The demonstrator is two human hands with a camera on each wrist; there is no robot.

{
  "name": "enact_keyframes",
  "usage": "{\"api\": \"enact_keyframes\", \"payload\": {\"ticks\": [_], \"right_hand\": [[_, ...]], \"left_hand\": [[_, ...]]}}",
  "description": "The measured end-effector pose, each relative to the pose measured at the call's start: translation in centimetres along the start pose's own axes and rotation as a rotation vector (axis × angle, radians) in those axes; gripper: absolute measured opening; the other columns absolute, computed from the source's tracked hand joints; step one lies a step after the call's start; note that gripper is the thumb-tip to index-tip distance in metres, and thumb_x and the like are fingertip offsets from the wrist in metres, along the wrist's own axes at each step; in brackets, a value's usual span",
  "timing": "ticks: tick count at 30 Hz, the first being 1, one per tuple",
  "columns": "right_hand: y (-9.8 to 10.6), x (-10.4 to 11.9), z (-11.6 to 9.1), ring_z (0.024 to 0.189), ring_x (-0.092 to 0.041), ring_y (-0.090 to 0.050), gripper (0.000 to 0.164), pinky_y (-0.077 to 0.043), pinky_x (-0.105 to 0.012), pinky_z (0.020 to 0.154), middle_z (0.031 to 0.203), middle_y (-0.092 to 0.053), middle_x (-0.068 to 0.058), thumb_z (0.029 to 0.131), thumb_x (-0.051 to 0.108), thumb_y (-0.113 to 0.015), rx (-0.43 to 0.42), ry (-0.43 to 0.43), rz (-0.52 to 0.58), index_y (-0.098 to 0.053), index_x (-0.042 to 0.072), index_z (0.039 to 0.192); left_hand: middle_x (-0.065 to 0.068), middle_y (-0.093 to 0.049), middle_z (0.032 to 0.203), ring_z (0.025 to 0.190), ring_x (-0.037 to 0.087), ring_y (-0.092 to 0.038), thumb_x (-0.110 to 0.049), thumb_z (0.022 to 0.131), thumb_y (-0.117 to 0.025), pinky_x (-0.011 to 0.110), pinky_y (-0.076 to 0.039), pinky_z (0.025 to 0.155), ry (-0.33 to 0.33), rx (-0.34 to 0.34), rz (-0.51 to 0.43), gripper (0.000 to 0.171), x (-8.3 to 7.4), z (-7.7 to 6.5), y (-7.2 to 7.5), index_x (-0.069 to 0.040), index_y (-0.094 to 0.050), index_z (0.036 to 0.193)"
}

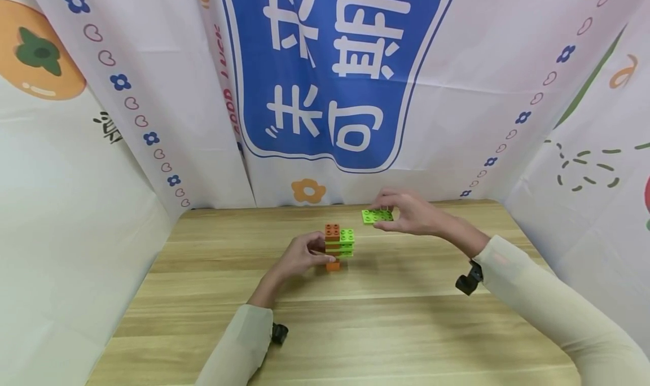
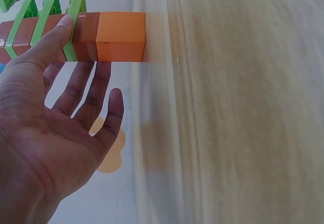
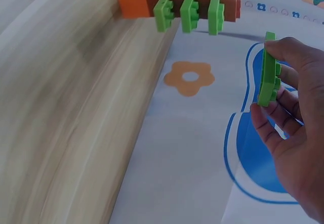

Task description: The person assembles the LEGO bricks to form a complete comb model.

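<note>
A tower of brown toy building bricks (image 1: 332,235) stands upright on the table, with an orange brick (image 2: 121,37) at its base. Three thin green plates (image 3: 190,9) are set between its bricks and jut out to one side, studs up. My left hand (image 1: 298,255) grips the tower low down, its thumb on the near side and fingers behind. To the right of the tower and apart from it, my right hand (image 1: 410,214) pinches a loose green studded plate (image 3: 268,75) between thumb and fingers, held above the table's far part.
The wooden table (image 1: 325,329) reaches back to a printed white cloth (image 1: 431,143) that hangs behind it. More cloth hangs at both sides. A small black device (image 1: 469,279) sits at the right wrist, and another black device (image 1: 279,333) at the left.
</note>
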State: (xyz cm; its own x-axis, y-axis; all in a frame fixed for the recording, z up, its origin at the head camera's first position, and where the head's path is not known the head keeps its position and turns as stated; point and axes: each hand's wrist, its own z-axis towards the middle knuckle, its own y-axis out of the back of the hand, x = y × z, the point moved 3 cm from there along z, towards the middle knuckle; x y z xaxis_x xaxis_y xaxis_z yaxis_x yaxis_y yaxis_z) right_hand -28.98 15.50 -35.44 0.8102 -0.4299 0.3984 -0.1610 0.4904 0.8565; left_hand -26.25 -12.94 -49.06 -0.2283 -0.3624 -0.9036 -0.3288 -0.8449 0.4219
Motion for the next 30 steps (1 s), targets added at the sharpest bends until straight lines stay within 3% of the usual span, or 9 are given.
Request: {"api": "enact_keyframes", "payload": {"ticks": [20,30], "right_hand": [[-1.9,1.5,2.7,0.088,-0.012,-0.060,0.033,-0.055,-0.028,0.076,0.106,-0.070,0.000,0.090,0.021,-0.086,0.014,0.077,0.025,-0.079,0.009,0.120],[-3.0,2.0,3.8,0.087,-0.012,-0.061,0.033,-0.058,-0.034,0.077,0.104,-0.071,0.000,0.087,0.017,-0.089,0.007,0.082,0.045,-0.080,0.008,0.118]], "left_hand": [[0.003,-0.076,0.106,0.095,0.020,-0.070,-0.016,0.091,-0.086,0.034,-0.059,0.086,-0.003,0.004,0.004,0.027,0.0,0.2,0.0,-0.009,-0.072,0.114],[0.004,-0.076,0.106,0.094,0.020,-0.070,-0.015,0.091,-0.086,0.034,-0.059,0.086,-0.008,0.005,-0.002,0.027,0.0,0.1,0.1,-0.009,-0.071,0.113]]}}
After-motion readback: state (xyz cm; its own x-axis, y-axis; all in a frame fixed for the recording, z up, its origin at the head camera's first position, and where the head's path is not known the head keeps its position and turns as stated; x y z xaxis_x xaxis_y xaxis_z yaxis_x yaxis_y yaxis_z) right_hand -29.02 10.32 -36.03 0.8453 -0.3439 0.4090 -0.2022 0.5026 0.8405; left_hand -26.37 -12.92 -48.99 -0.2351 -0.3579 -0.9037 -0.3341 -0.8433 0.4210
